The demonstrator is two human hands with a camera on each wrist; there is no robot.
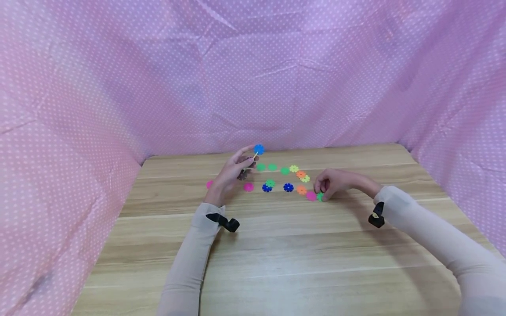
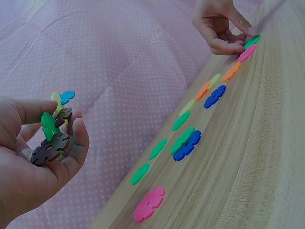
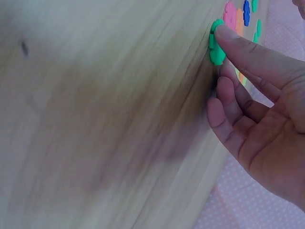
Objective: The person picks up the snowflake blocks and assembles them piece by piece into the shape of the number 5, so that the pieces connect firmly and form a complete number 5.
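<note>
My left hand [image 1: 231, 173] holds a joined piece of snowflake discs above the table. In the left wrist view this piece shows brown discs [image 2: 51, 149], a green disc [image 2: 49, 126], a yellow one and a blue disc [image 2: 68, 97] at its far end. My right hand [image 1: 336, 182] is down at the tabletop, pinching a loose green snowflake disc [image 3: 217, 42] with the thumb on its edge; the fingertip behind the disc is hidden. Right beside that disc lies a pink disc [image 1: 311, 196].
Several loose discs lie between the hands: blue [image 1: 288, 187], orange [image 1: 301, 190], yellow [image 1: 294, 168], green [image 1: 272, 167] and pink [image 1: 248, 187]. A green disc [image 1: 270, 183] overlaps a blue one. Behind the wooden table [image 1: 284, 254] hangs a pink dotted cloth [image 1: 253, 87].
</note>
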